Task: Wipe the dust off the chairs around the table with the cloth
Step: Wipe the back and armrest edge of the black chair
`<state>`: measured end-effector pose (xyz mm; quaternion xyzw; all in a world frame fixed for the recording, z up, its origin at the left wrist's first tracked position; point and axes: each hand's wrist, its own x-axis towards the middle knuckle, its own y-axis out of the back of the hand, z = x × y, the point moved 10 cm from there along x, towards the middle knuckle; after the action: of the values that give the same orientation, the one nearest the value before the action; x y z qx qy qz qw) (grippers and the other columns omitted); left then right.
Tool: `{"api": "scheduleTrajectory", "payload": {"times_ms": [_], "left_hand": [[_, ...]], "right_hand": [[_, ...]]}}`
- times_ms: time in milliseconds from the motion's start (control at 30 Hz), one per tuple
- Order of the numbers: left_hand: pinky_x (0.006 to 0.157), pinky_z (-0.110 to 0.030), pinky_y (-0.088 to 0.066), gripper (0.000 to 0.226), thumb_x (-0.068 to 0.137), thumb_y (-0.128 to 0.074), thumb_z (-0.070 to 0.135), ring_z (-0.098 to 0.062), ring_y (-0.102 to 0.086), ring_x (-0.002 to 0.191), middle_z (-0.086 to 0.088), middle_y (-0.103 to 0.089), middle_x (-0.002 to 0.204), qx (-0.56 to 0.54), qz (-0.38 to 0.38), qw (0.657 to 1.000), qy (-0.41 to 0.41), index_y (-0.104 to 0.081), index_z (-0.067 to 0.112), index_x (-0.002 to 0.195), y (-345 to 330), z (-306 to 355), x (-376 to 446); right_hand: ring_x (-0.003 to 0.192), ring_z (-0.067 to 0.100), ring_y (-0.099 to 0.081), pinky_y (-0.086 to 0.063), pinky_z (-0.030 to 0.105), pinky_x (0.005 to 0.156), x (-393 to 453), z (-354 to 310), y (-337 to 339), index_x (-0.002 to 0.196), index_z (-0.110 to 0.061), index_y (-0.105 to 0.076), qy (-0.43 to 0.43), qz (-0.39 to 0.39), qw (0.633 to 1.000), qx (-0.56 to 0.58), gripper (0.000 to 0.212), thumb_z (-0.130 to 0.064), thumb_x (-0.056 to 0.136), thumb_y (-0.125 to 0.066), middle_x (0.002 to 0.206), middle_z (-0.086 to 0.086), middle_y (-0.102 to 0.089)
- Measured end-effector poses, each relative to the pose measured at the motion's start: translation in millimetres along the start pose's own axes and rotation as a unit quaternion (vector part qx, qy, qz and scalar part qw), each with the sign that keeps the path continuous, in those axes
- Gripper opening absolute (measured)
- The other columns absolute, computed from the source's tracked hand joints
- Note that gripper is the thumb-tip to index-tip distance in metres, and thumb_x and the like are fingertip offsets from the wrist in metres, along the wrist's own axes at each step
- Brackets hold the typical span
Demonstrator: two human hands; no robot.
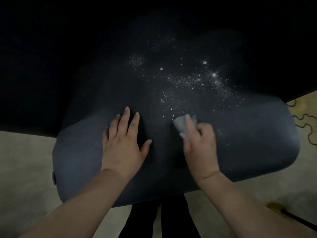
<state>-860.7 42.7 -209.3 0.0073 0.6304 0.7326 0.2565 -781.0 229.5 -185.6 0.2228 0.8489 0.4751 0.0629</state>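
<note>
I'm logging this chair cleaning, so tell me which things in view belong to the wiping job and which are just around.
Part of the job:
- cloth, pinched in the right hand
- dark blue chair seat
- white dust speckling it
- left hand, flat on the seat

Just around:
- pale carpet
- patterned rug at right
- the person's dark trouser legs

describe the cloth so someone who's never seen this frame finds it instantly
Start from the big dark blue chair seat filling the frame, with white dust speckled across its middle. On it lie two hands; the cloth is the small pale grey wad in the grip of the right hand, just below the dust. It is the only light, blurred patch on the seat; the left hand rests flat, holding nothing.
</note>
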Motion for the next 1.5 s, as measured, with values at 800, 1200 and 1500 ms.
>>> {"api": "scheduleTrajectory", "payload": {"times_ms": [800, 1200, 1500], "left_hand": [[0.117, -0.044, -0.01, 0.071, 0.091, -0.041, 0.056, -0.019, -0.003, 0.146, 0.005, 0.0, 0.162, -0.033, 0.015, 0.999, 0.024, -0.014, 0.033, 0.152, 8, -22, 14], [0.116, -0.043, -0.016, 0.073, 0.089, -0.041, 0.058, -0.021, -0.008, 0.144, 0.004, -0.004, 0.161, -0.047, 0.029, 0.998, 0.039, -0.015, 0.032, 0.152, 21, -29, 40], [0.115, -0.047, -0.019, 0.072, 0.088, -0.047, 0.055, -0.022, -0.012, 0.143, 0.001, -0.01, 0.161, -0.057, 0.057, 0.995, 0.059, -0.024, 0.028, 0.151, 32, -38, 66]], "right_hand": [[0.087, 0.023, -0.049, -0.049, 0.038, 0.078, 54, -43, -36, 0.128, -0.011, -0.06, 0.04, -0.041, 0.997, 0.059, 0.041, -0.018, 0.088, -0.067, 0.097, 0.014, -0.05], [0.085, 0.022, -0.048, -0.047, 0.034, 0.078, 79, -62, -49, 0.128, -0.013, -0.061, 0.073, -0.07, 0.993, 0.062, 0.044, -0.018, 0.085, -0.071, 0.093, 0.013, -0.051], [0.082, 0.022, -0.048, -0.045, 0.027, 0.08, 101, -59, -47, 0.131, -0.015, -0.059, 0.069, -0.035, 0.996, 0.045, 0.048, -0.018, 0.084, -0.072, 0.092, 0.01, -0.048]]}}
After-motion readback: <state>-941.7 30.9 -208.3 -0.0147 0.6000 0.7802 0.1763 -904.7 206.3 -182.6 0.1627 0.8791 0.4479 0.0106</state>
